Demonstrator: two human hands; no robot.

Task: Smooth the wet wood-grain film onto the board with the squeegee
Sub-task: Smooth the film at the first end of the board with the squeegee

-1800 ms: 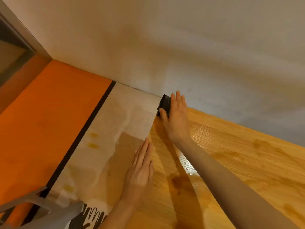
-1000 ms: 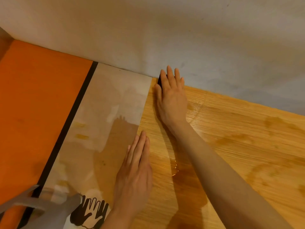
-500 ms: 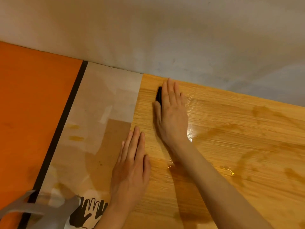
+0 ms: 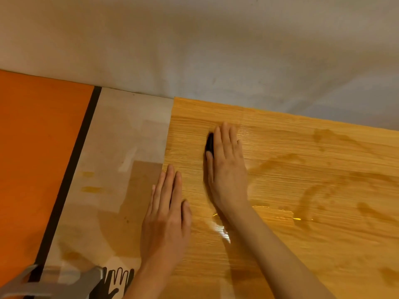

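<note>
Pressing the squeegee (image 4: 209,145) under my right hand (image 4: 228,169), fingers clasping it; left hand (image 4: 166,219) flat on the film (image 4: 302,180) — puddles beside my wrist remain — roughly halfway

Wet wood-grain film (image 4: 302,180) flat on board (image 4: 121,160); black squeegee (image 4: 209,144) upon film.

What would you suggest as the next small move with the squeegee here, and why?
Probably draw the black squeegee under the right hand toward the film's left edge. Wet patches and a glinting water line show on the wood-grain film, and the left hand lies flat across that edge, steadying it, so water can be pushed out there.
</note>
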